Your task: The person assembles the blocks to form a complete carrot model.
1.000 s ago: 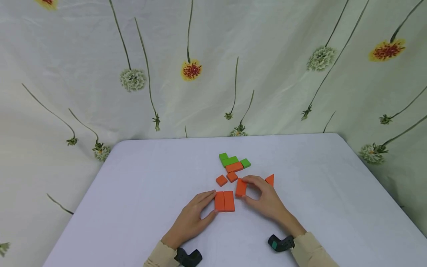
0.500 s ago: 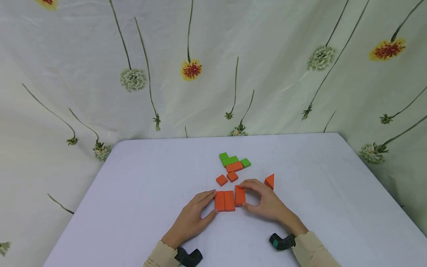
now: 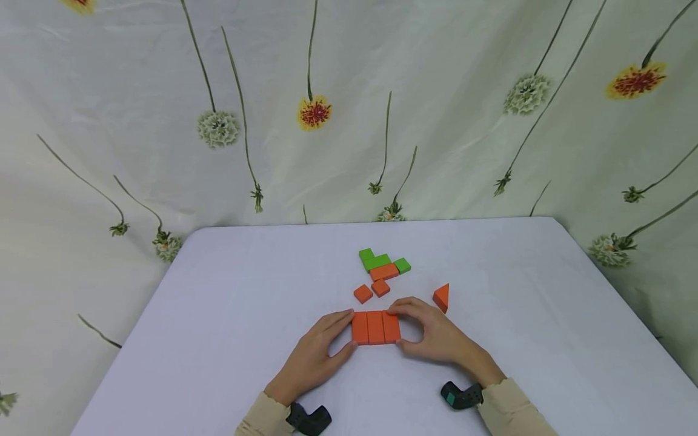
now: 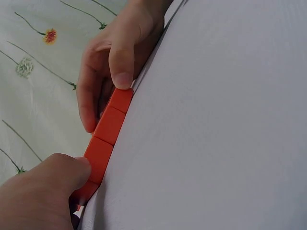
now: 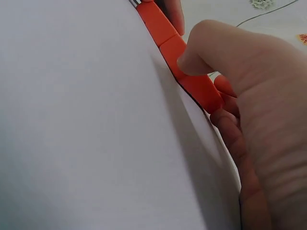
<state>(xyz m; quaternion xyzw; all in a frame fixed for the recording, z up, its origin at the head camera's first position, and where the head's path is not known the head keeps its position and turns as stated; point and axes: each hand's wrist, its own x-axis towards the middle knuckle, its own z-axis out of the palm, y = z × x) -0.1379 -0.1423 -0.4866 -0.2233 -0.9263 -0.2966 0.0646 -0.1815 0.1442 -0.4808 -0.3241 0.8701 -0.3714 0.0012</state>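
Three orange rectangular blocks lie side by side on the white-covered table, long edges together. My left hand [image 3: 313, 351] holds the left block [image 3: 360, 329] between thumb and fingers at its two ends. At the other end of the row, my right hand [image 3: 433, 336] pinches the right block [image 3: 392, 327] the same way. The middle block [image 3: 375, 328] sits between them, untouched in the head view. From the left wrist, the left thumb [image 4: 79, 170] presses the near face of its block. In the right wrist view the right thumb [image 5: 196, 55] does likewise, with fingers partly hidden behind.
Beyond the row are two small orange blocks [image 3: 363, 294] [image 3: 380, 287] and a longer orange block [image 3: 384, 272]. Green blocks [image 3: 376, 262] [image 3: 402, 266] lie behind these. An orange triangular block [image 3: 442, 297] stands just past the right hand. A flowered cloth [image 3: 349, 121] hangs behind the table.
My right hand has brought its orange block toward me and left, closing the gap to the other two. The left hand has stayed in place.
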